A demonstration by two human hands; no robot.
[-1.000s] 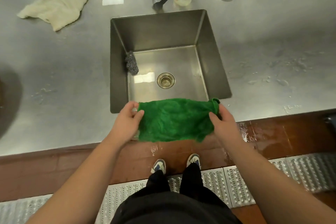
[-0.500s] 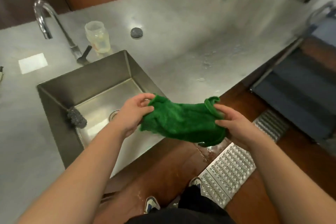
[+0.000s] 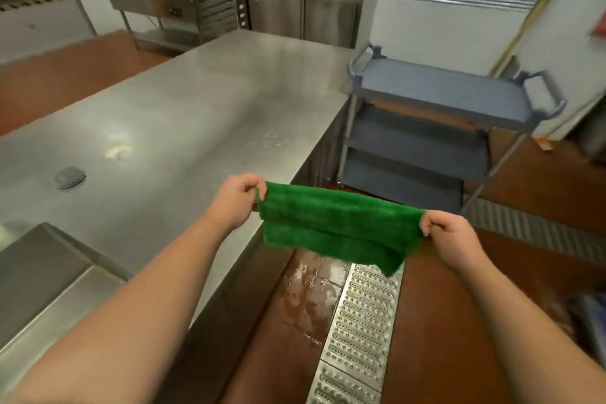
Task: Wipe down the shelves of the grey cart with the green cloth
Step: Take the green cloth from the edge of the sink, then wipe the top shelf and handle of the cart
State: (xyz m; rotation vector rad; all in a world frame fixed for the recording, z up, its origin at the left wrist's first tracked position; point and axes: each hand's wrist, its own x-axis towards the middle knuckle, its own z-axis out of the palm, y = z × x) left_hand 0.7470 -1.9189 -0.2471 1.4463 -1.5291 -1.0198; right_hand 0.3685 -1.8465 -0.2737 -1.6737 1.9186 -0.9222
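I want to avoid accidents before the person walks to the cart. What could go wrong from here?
1. A wet patch shines on the brown floor beside the perforated metal drain grate, on the way to the grey three-shelf cart; a slip seems possible.
2. The folded green cloth is only pinched at its ends by the left hand and right hand; it could drop onto the floor.

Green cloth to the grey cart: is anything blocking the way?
Nothing visible blocks it. The green cloth, stretched between the left hand and right hand, faces open floor up to the grey three-shelf cart beside the steel counter.
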